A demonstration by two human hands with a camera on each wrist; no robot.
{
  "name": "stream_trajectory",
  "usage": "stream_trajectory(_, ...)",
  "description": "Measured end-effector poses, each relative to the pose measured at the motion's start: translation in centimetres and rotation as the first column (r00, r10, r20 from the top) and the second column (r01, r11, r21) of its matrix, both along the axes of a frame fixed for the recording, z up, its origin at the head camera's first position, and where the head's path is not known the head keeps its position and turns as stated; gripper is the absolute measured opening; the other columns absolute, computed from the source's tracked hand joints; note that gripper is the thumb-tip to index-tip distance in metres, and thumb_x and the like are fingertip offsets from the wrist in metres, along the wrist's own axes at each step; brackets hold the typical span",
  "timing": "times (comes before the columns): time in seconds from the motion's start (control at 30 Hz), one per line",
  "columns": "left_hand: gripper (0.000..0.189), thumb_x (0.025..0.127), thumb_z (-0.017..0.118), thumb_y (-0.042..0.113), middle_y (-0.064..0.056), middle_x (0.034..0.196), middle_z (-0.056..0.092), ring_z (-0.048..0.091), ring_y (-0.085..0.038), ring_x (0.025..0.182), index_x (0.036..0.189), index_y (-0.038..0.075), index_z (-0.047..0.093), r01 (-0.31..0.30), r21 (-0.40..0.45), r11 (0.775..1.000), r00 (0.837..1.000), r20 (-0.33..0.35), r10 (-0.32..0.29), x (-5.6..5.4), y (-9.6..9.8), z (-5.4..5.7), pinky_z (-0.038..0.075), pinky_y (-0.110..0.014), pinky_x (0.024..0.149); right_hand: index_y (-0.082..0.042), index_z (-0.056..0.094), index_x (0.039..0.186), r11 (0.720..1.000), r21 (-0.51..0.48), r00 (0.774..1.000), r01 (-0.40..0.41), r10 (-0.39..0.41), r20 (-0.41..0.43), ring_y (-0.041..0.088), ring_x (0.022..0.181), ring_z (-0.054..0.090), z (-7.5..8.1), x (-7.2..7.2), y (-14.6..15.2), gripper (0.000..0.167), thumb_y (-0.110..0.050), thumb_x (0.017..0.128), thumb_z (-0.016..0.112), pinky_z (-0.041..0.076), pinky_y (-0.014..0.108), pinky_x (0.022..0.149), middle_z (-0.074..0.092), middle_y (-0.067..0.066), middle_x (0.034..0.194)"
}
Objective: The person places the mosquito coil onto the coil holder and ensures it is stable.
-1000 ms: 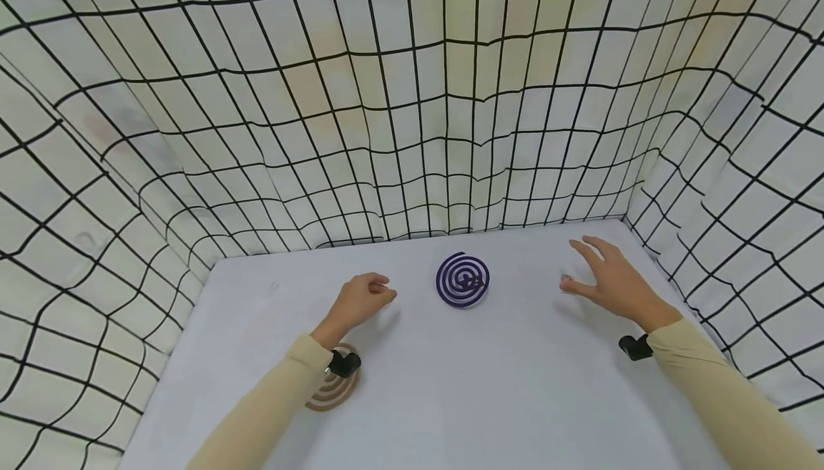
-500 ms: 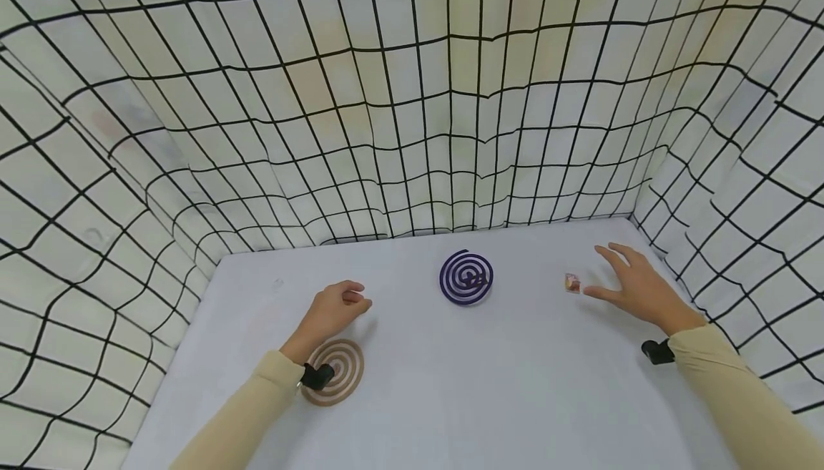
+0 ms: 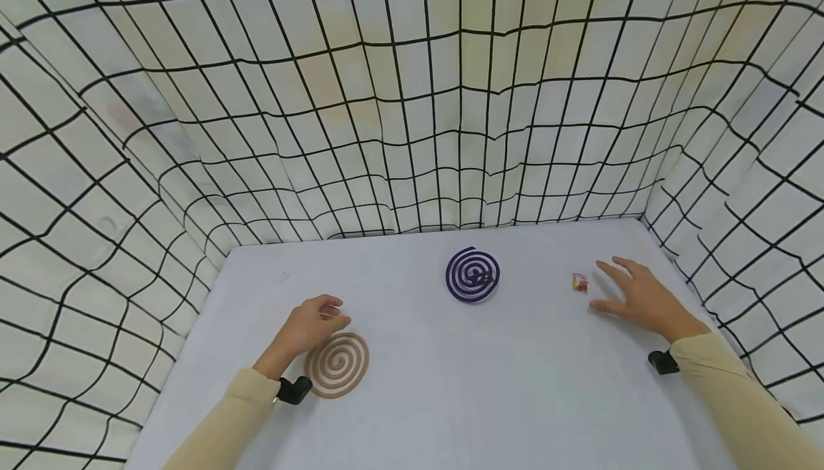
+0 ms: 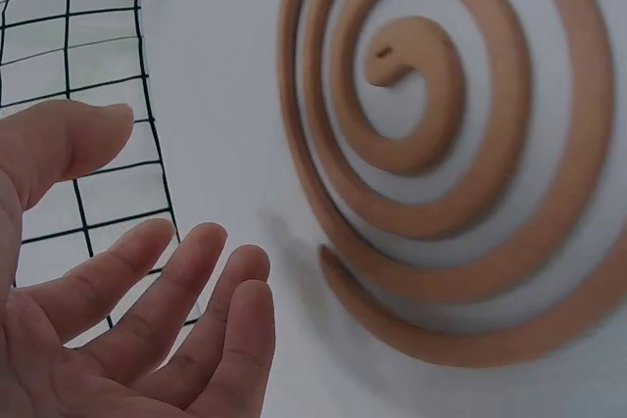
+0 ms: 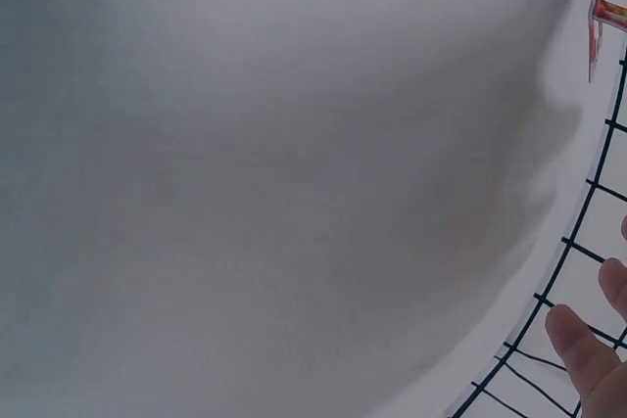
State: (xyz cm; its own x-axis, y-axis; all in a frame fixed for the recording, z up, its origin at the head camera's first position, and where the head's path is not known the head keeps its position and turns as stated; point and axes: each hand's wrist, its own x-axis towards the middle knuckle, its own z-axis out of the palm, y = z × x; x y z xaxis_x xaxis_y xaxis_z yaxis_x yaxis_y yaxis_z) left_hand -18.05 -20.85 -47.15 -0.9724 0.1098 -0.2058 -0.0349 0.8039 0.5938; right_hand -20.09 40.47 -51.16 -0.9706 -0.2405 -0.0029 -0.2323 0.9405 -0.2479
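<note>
My left hand (image 3: 312,324) hovers just beyond the upper left of a brown mosquito coil (image 3: 337,365), its fingers relaxed and holding nothing. The left wrist view shows the coil (image 4: 509,56) close by, with a small slot at its inner end, and the loosely bent fingers (image 4: 250,340) beside it. At the right, my right hand (image 3: 646,303) is spread above the table with nothing in it. Its thumb and fingers point toward a small red and yellow packet (image 3: 580,282). Only fingertips (image 5: 578,340) of that hand show in the right wrist view, with the packet (image 5: 609,15) at the upper edge.
A dark purple mosquito coil (image 3: 473,275) lies at the back middle of the white table (image 3: 489,391), with a small dark piece near its centre. Black netting (image 3: 412,119) over pale walls rises behind the table and along both sides.
My left hand has moved left and toward me, uncovering the brown coil. My right hand has drawn back to the right from the packet, which now lies in plain sight.
</note>
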Motion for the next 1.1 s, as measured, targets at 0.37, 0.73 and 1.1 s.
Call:
stream_trajectory(0.37, 0.048, 0.093, 0.074, 0.031, -0.022, 0.126, 0.071, 0.067, -0.039, 0.118, 0.128, 0.001, 0.065, -0.015, -0.028, 0.999, 1.000, -0.013, 0.015, 1.1, -1.1, -1.2, 0.054, -0.055, 0.102, -0.009, 0.041, 0.157, 0.999, 0.048, 1.000, -0.022, 0.021, 0.008, 0.058, 0.144, 0.031, -1.3, -0.1, -0.1, 0.093, -0.068, 0.090, 0.066, 0.035, 0.076, 0.111, 0.031, 0.032, 0.161)
stream_trajectory(0.73, 0.050, 0.087, 0.081, 0.029, -0.019, 0.117, 0.070, 0.067, -0.032, 0.107, 0.124, 0.000, 0.065, -0.017, -0.056, 0.998, 1.000, 0.011, 0.017, 1.4, -2.1, -1.7, 0.055, -0.051, 0.093, -0.013, 0.042, 0.157, 0.998, 0.046, 0.999, -0.048, 0.047, 0.020, 0.058, 0.145, 0.032, -1.4, -0.4, -0.9, 0.089, -0.068, 0.091, 0.065, 0.037, 0.077, 0.109, 0.031, 0.031, 0.162)
stream_trajectory(1.1, 0.049, 0.078, 0.086, 0.021, -0.011, 0.105, 0.069, 0.064, -0.023, 0.096, 0.119, 0.002, 0.067, -0.004, -0.053, 0.999, 1.000, 0.007, 0.004, 1.3, -1.7, -2.1, 0.053, -0.037, 0.081, -0.010, 0.046, 0.155, 0.994, 0.092, 0.998, -0.053, 0.050, 0.029, 0.061, 0.142, 0.034, -2.0, -0.7, -1.1, 0.089, -0.069, 0.091, 0.063, 0.039, 0.078, 0.105, 0.041, 0.033, 0.156)
